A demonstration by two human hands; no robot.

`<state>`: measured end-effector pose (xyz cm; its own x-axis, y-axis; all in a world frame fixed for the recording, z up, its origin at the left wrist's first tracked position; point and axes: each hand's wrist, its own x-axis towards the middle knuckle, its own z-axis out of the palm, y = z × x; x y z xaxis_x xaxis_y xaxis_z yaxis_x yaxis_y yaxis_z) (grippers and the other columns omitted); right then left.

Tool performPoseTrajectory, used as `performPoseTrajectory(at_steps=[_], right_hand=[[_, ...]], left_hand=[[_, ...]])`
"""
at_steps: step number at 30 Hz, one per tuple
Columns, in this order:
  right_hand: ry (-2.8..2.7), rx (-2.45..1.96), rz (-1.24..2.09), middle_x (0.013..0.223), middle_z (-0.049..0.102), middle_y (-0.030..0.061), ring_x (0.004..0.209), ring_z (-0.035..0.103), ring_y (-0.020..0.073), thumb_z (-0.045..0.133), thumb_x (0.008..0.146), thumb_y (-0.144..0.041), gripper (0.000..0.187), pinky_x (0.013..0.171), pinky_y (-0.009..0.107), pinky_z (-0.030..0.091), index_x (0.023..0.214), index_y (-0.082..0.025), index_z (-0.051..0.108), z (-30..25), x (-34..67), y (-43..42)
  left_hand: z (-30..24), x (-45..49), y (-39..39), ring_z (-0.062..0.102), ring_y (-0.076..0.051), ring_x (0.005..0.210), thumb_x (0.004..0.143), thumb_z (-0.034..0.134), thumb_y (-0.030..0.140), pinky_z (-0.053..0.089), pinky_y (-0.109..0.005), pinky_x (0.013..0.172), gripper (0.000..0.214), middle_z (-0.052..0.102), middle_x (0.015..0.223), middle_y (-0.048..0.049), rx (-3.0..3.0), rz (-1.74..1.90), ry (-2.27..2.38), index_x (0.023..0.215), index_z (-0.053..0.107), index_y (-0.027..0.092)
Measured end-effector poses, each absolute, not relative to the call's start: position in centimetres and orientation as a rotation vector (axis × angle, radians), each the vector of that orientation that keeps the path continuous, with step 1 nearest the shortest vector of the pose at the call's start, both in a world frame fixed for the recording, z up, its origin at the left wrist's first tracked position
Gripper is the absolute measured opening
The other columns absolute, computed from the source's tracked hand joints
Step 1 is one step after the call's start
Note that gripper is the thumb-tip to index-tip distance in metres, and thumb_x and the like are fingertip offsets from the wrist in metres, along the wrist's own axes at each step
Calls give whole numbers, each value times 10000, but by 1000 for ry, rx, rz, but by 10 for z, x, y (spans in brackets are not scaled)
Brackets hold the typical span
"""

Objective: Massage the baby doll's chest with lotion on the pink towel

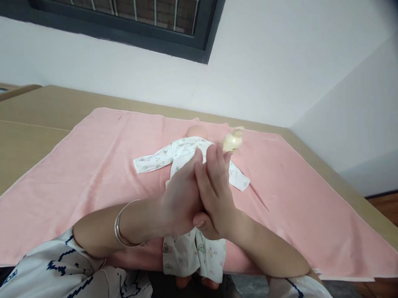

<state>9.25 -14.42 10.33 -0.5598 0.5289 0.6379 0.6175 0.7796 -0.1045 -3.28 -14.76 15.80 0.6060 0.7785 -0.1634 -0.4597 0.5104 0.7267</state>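
Palm against palm, my left hand (pixel 183 196) and my right hand (pixel 217 190) meet above a baby doll (pixel 190 145). The fingers of both are stretched out, and the right thumb lies across the heel of the left hand. No object shows between them; the space between the palms is hidden. The doll lies on its back in a white printed top and trousers (pixel 180 255), with its arms spread. My hands cover its middle and part of its chest. Just beyond my right fingertips, a pale yellow pump bottle (pixel 232 141) is beside the doll's shoulder.
A pink blanket (pixel 114 161) with a few creases covers much of the wooden table (pixel 30 134). The doll's feet (pixel 209 284) reach over the near edge. Behind the table is a white wall (pixel 264 67) with a dark-framed, barred window (pixel 147 15).
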Motion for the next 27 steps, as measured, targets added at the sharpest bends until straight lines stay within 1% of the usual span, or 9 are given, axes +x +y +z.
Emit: performPoseTrajectory(at_steps=[2,6,10,13,16,18,20,24,27], right_hand=[[-2325,-818,-182,1681,184,13,1552,-68,342,283,927,-732,923,1267,642,3,1559,-338,-262,100,89,-147],[-2398,-798,-131,1673,209,86,1555,-30,344,303,944,-699,934,1263,643,111,1564,-282,-257,97,86,-145],[-2459,-840,-38,1662,254,92,1563,76,314,284,996,-620,767,1260,613,132,1621,-216,100,102,92,-127],[-2439,-913,5,1629,341,87,1558,146,270,250,1042,-514,605,1260,602,106,1553,-208,353,99,102,-100],[-2372,-1037,114,1584,427,68,1525,273,239,227,1058,-489,545,1259,559,163,1444,-244,524,82,113,-69],[-2322,-1100,206,1570,445,97,1505,321,230,207,1060,-498,578,1249,519,220,1439,-208,534,66,121,-50],[-2340,-1147,238,1559,460,107,1506,318,244,233,1061,-493,568,1246,534,202,1431,-198,546,52,132,-32],[-2319,-1252,264,1571,444,91,1509,311,233,269,1060,-450,525,1245,514,202,1443,-209,535,36,153,-8],[-2193,-1508,223,1565,434,163,1487,354,264,331,1037,-460,574,1231,478,255,1473,-120,488,35,157,-5]], left_hand=[[162,-37,-140,309,-232,1519,991,104,608,256,-455,1262,656,580,1441,-18,653,802,553,1411,505,304],[164,-46,-124,321,-265,1512,977,62,679,297,-503,1230,704,568,1458,-15,814,913,560,1458,455,347],[154,-49,-94,321,-284,1511,986,-13,628,354,-521,1185,734,563,1455,-54,969,1068,641,1472,435,307],[135,-42,-63,283,-291,1526,984,-28,623,363,-511,1180,753,490,1523,-73,994,1262,724,1461,432,265],[108,-28,-39,301,-277,1515,1012,31,575,324,-480,1206,676,459,1548,-81,1050,1457,890,1395,479,245],[89,-20,-29,363,-262,1479,1028,115,555,314,-446,1211,606,477,1529,-97,1175,1525,1018,1363,499,227],[69,-14,-22,412,-251,1440,1033,223,497,315,-417,1207,522,518,1483,-127,1420,1534,1110,1339,516,190],[33,-11,-7,425,-296,1412,994,378,365,237,-481,1233,408,587,1388,-176,1938,1360,1283,1262,577,129],[12,-12,4,504,-297,1327,983,397,306,327,-488,1184,365,628,1328,-166,1969,1278,1394,1240,598,142]])
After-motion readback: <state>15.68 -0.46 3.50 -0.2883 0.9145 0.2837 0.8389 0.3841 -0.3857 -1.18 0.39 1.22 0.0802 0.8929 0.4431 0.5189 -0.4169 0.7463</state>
